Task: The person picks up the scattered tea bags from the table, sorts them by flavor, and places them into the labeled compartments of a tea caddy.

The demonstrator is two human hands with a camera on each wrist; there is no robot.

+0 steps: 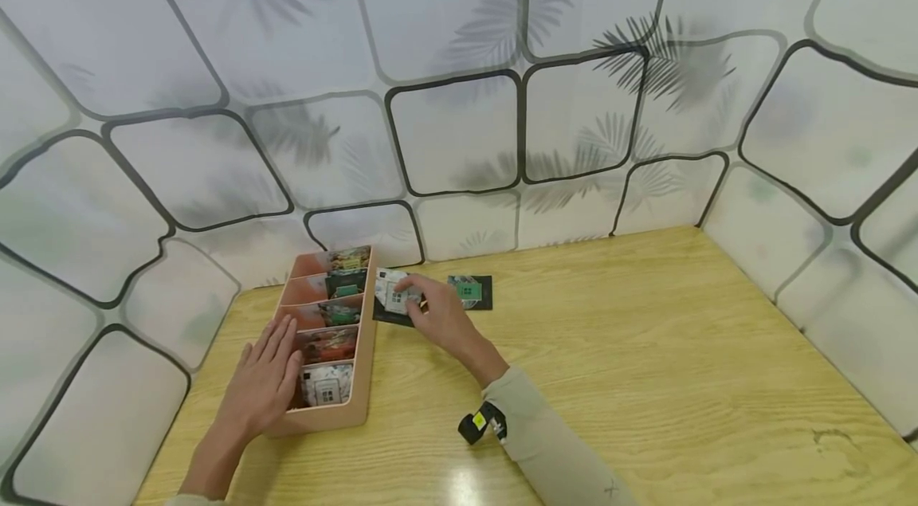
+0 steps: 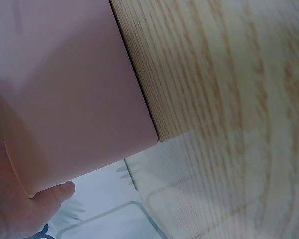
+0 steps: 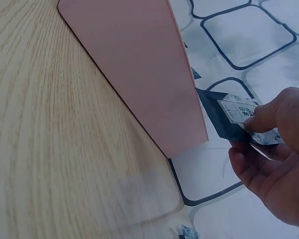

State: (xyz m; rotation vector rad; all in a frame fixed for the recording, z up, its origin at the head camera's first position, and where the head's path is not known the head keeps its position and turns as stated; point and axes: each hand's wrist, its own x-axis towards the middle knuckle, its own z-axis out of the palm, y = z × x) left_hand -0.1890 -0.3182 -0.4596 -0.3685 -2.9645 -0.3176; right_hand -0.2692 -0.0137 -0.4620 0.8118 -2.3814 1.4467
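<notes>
My right hand (image 1: 441, 315) pinches a white-and-black tea sachet (image 1: 390, 295) between thumb and fingers, just right of the pink compartment box (image 1: 362, 378). In the right wrist view the sachet (image 3: 234, 117) is held beside the box's far corner, its printed white face partly under the thumb. My left hand (image 1: 265, 378) rests on the box's left rim with its fingers extended. Sachets with yellow, green, red and white fronts fill the box's compartments, including a white sachet (image 1: 327, 386) at the near end and a red sachet (image 1: 330, 345) behind it.
A dark sachet with a green label (image 1: 469, 292) lies on the wooden table (image 1: 610, 347) right of my right hand. Patterned white curtain (image 1: 459, 131) stands around the table's back and sides. A black strap device (image 1: 484, 422) sits at the right wrist.
</notes>
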